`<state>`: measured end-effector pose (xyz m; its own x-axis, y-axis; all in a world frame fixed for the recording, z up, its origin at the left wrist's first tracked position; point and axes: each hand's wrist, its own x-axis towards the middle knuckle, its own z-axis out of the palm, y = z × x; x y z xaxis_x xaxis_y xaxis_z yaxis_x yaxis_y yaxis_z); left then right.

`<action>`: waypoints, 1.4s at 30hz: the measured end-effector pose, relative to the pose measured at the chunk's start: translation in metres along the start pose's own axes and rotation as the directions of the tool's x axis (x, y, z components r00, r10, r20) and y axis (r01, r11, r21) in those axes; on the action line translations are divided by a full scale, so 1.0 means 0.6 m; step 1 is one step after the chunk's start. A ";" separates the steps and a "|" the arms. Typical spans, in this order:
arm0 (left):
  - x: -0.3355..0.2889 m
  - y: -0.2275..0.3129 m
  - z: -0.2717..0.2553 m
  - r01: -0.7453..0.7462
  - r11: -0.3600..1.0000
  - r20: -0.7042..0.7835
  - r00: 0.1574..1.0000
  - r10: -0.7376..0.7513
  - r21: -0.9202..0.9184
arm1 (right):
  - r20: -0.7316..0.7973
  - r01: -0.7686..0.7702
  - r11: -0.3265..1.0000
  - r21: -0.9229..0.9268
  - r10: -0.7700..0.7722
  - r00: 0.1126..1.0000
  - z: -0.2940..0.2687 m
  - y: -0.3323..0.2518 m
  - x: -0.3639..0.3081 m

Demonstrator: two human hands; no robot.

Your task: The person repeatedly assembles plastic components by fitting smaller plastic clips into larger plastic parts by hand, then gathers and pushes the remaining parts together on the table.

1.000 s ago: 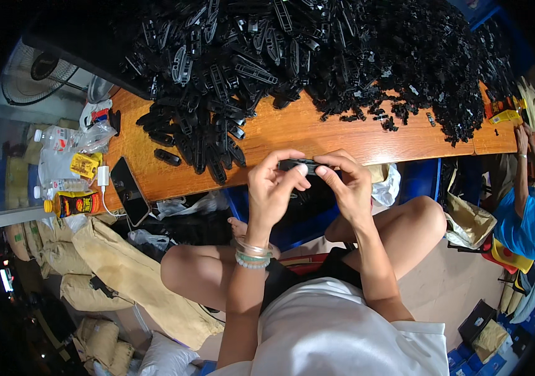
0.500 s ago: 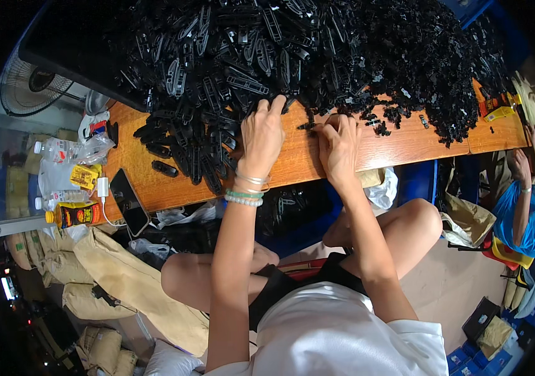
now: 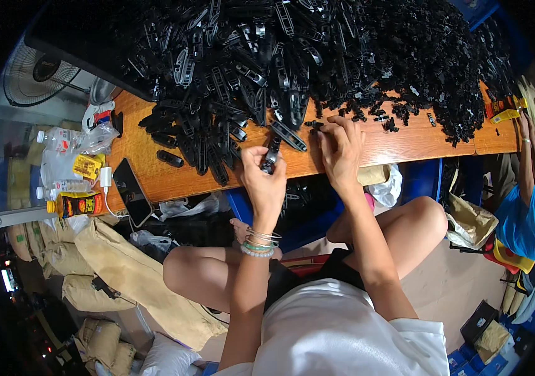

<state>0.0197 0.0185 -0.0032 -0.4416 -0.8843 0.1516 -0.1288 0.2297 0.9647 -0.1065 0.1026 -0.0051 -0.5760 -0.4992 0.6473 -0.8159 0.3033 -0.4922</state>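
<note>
My left hand (image 3: 263,188) pinches a long, narrow black plastic part (image 3: 272,154) that stands up from the fingers at the table's near edge. Just beyond it, another long black plastic part (image 3: 289,136) lies slantwise on the wooden table (image 3: 380,138). To the right, my right hand (image 3: 344,153) rests over the table with curled fingers, its tips at a small black plastic piece (image 3: 313,124). The exact grip there is partly hidden. A big heap of long black parts (image 3: 242,69) rises ahead of my left hand, and a heap of small black pieces (image 3: 405,62) spreads beyond my right.
At the left end of the table are a phone (image 3: 132,191), a white charger (image 3: 105,177), plastic bottles (image 3: 61,139) and a fan (image 3: 41,72). Below the edge stands a blue crate (image 3: 240,208). A co-worker's arm (image 3: 526,150) reaches in at the far right.
My left hand has come back from the heap toward the table's near edge with a long black part in its fingers. My right hand has stayed almost in place.
</note>
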 end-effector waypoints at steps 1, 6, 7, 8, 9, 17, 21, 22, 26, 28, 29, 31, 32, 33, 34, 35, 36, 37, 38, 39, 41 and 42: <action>-0.008 0.004 0.006 0.048 0.998 -0.015 0.999 -0.048 -0.041 | -0.001 0.000 1.000 0.006 0.000 1.000 0.002 0.000 0.001; -0.024 0.014 0.023 -0.064 0.984 -0.113 0.990 0.083 0.165 | 0.051 0.021 1.000 0.000 -0.021 0.998 0.015 -0.013 -0.004; -0.025 0.015 0.025 -0.061 0.983 -0.127 0.988 0.084 0.173 | 0.086 0.010 1.000 -0.004 -0.009 0.996 0.016 -0.014 -0.006; -0.026 0.012 0.025 -0.058 0.990 -0.149 0.986 0.078 0.130 | 0.088 0.011 1.000 -0.002 -0.010 0.996 0.017 -0.013 -0.008; -0.027 0.004 0.023 -0.058 0.990 -0.150 0.986 0.078 0.130 | 0.070 0.014 1.000 0.010 -0.015 0.997 0.017 -0.011 -0.009; -0.041 0.008 0.010 -0.010 0.965 -0.236 0.970 -0.054 -0.262 | -0.046 0.050 0.979 0.197 -0.042 0.998 0.004 -0.007 -0.011; -0.075 0.005 0.001 -0.162 0.986 -0.213 0.965 0.151 -0.034 | 0.058 -0.271 0.869 0.415 0.272 0.961 -0.031 -0.080 -0.032; -0.078 0.013 0.006 -0.265 0.963 -0.169 0.948 0.269 0.043 | 0.187 -0.445 0.722 0.530 0.413 0.891 -0.034 -0.089 -0.042; -0.091 0.028 -0.009 -0.228 0.972 0.016 0.973 0.229 -0.062 | 0.390 -0.616 0.459 0.641 0.496 0.776 -0.052 -0.102 -0.041; -0.088 0.034 -0.014 0.016 0.972 0.090 0.996 0.005 -0.236 | 0.499 -0.669 0.426 0.609 0.449 0.741 -0.058 -0.088 -0.043; -0.086 0.039 -0.015 0.173 0.907 0.103 0.984 -0.144 -0.384 | 0.499 -0.669 0.427 0.608 0.449 0.741 -0.056 -0.080 -0.046; -0.065 0.052 -0.030 0.311 0.874 0.239 0.943 -0.233 -0.374 | 0.528 -0.655 0.391 0.647 0.390 0.755 -0.052 -0.071 -0.048; -0.059 0.028 -0.038 0.380 0.843 0.343 0.905 -0.253 -0.380 | 0.560 -0.678 0.380 0.629 0.384 0.734 -0.056 -0.067 -0.049; -0.049 0.023 -0.041 0.441 0.827 0.418 0.863 -0.283 -0.350 | 0.561 -0.678 0.380 0.630 0.381 0.735 -0.055 -0.064 -0.052; -0.046 0.015 -0.044 0.432 0.848 0.421 0.861 -0.285 -0.308 | 0.526 -0.614 0.501 0.610 0.324 0.786 -0.052 -0.060 -0.056; -0.045 0.009 -0.046 0.422 0.867 0.424 0.859 -0.288 -0.266 | 0.494 -0.537 0.612 0.581 0.259 0.830 -0.050 -0.057 -0.059; -0.045 0.010 -0.048 0.423 0.866 0.425 0.858 -0.289 -0.266 | 0.494 -0.538 0.612 0.580 0.261 0.829 -0.051 -0.060 -0.058; -0.046 0.010 -0.049 0.419 0.862 0.420 0.863 -0.281 -0.286 | 0.444 -0.451 0.695 0.559 0.208 0.871 -0.054 -0.066 -0.054; -0.047 0.011 -0.049 0.415 0.857 0.415 0.868 -0.273 -0.306 | 0.397 -0.359 0.768 0.530 0.149 0.906 -0.055 -0.069 -0.052; -0.046 0.013 -0.049 0.415 0.856 0.416 0.868 -0.271 -0.307 | 0.396 -0.358 0.770 0.529 0.149 0.906 -0.056 -0.067 -0.052; -0.046 0.016 -0.047 0.447 0.835 0.430 0.854 -0.292 -0.322 | 0.270 -0.088 0.876 0.474 -0.050 0.962 -0.058 -0.062 -0.051; -0.047 0.018 -0.048 0.448 0.834 0.428 0.854 -0.294 -0.322 | 0.272 -0.088 0.876 0.474 -0.050 0.961 -0.060 -0.062 -0.052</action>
<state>0.0560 0.0341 0.0090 -0.7199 -0.6490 -0.2463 -0.0191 -0.3361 0.9416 -0.0600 0.1359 0.0139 -0.4989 -0.7161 0.4882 -0.6404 -0.0750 -0.7644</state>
